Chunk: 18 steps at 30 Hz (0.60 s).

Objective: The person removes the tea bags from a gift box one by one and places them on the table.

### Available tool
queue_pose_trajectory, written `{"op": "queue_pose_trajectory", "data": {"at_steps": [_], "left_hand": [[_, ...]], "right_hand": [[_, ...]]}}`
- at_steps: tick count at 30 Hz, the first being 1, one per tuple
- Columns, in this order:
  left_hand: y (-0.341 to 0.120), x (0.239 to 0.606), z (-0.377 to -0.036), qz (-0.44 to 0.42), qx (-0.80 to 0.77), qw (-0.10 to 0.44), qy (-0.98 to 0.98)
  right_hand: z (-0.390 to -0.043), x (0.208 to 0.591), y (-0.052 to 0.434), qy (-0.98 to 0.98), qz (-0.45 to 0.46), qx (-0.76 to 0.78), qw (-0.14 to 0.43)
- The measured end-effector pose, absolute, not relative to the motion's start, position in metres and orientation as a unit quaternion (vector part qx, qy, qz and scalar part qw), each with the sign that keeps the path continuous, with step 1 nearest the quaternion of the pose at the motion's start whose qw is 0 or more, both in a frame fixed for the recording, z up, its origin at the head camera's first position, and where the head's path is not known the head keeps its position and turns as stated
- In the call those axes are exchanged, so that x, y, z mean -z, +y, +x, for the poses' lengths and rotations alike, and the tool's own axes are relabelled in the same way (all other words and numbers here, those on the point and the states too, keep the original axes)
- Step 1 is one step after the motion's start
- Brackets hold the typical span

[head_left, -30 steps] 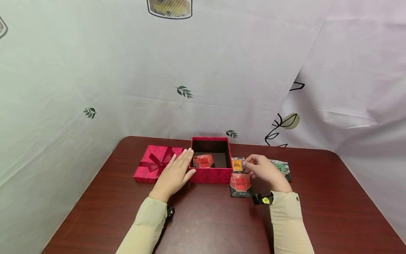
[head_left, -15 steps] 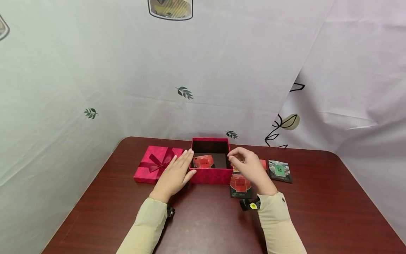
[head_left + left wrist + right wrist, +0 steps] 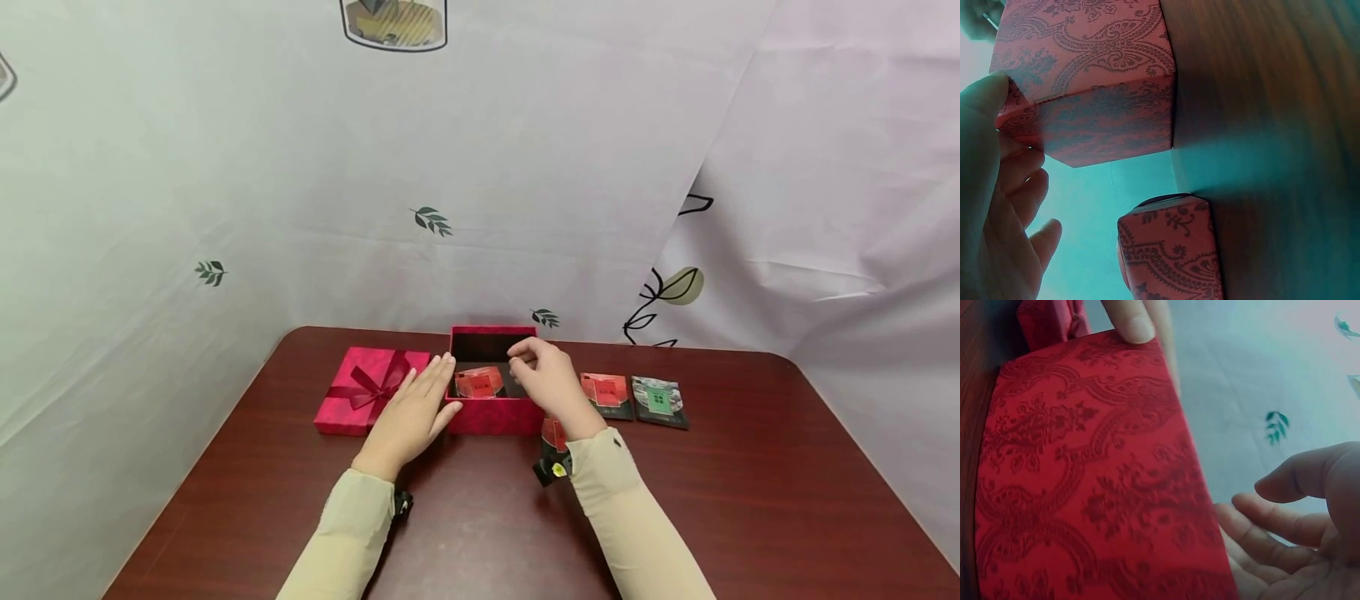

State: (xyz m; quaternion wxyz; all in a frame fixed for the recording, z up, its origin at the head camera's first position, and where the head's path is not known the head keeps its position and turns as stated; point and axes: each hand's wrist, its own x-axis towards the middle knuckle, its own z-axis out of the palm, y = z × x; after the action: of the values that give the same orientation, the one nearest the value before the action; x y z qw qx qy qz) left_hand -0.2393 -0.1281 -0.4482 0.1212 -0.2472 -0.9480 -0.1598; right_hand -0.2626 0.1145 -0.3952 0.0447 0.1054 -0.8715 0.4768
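A red patterned gift box [image 3: 491, 418] stands without its lid, and a red-labelled sachet [image 3: 480, 382] lies inside at the left. My left hand [image 3: 408, 417] rests along the box's left side with fingers extended; its thumb [image 3: 988, 94] touches the front corner in the left wrist view. Over the box's right half is my right hand [image 3: 547, 379], fingers bent, thumb and forefinger tips near each other. In the right wrist view those fingertips [image 3: 1272, 484] sit beyond the box wall, and I cannot tell whether they pinch a sachet.
The red lid [image 3: 371, 392] with a dark red ribbon bow lies left of the box. Right of it lie another red sachet [image 3: 606, 394] and a green-labelled one [image 3: 660, 401]. One more red sachet [image 3: 553, 433] is partly covered by the right wrist.
My right hand has moved left from the yellow-labelled sachet to above the box, and that sachet is no longer visible. The left hand has stayed at the box's left side.
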Motion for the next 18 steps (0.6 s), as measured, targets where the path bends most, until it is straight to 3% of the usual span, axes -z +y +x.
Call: {"op": "queue_pose_trajectory", "data": {"at_steps": [18], "left_hand": [[-0.128, 0.448, -0.239, -0.256, 0.158, 0.138, -0.944]], "right_hand": [[-0.302, 0.409, 0.073, -0.930, 0.016, -0.364, -0.048]]}}
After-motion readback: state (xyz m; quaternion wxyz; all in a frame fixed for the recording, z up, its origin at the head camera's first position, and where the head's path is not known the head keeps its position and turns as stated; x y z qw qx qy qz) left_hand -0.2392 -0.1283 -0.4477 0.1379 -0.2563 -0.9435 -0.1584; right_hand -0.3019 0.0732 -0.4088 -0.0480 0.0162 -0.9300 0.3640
